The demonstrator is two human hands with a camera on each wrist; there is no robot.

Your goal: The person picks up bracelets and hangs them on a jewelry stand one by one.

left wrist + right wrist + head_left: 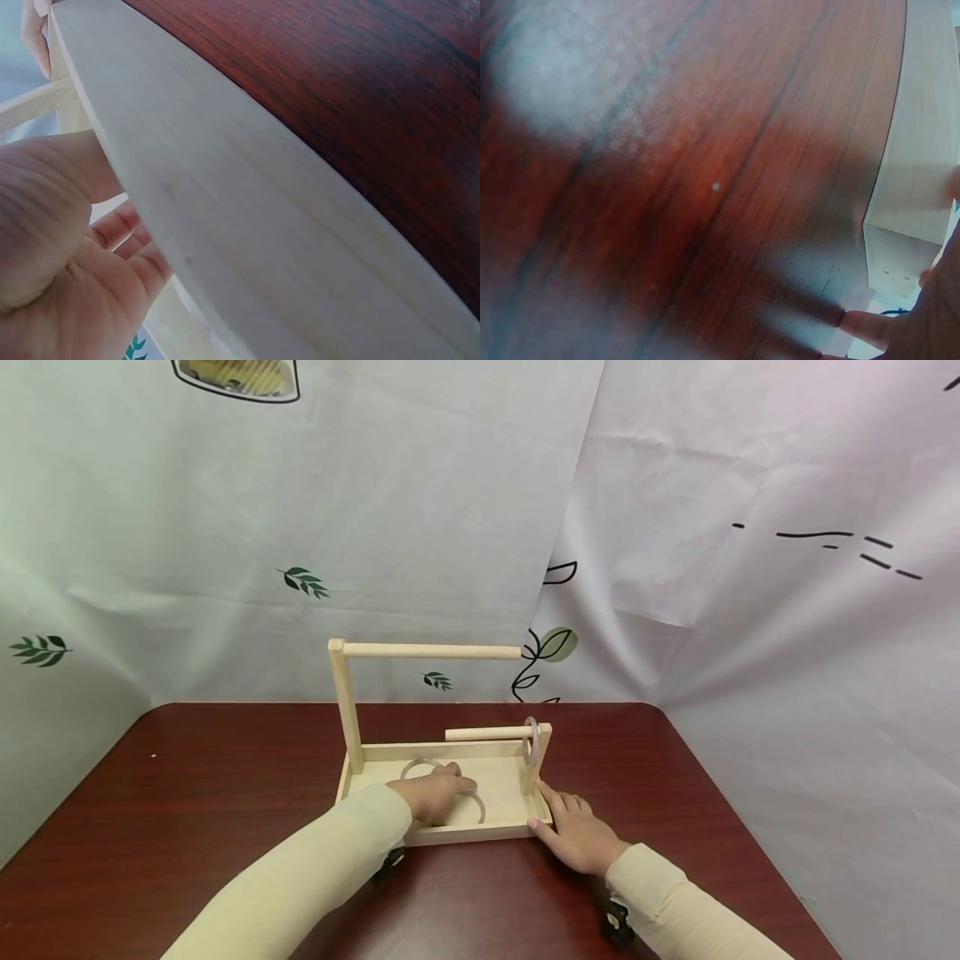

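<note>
A shallow wooden tray sits on a dark red-brown tabletop. At its left end rises a tall post with a long upper rod pointing right. At its right end stands a short post with a lower rod pointing left. A pale hanging ring encircles the lower rod, right beside the short post.

The person's left hand reaches over the front wall into the tray, fingers angled down. A pale curve shows behind it and another curve to its right; whether these belong to 1 ring or 2 cannot be told. Nor can it be told whether the fingers grip either curve.

The right hand rests at the tray's front right corner, its thumb on the front wall and its fingers extended along the right side, relaxed rather than clenched.

Both arms wear cream sleeves. Behind the tabletop hangs a white cloth printed with green leaves and black lines.
</note>
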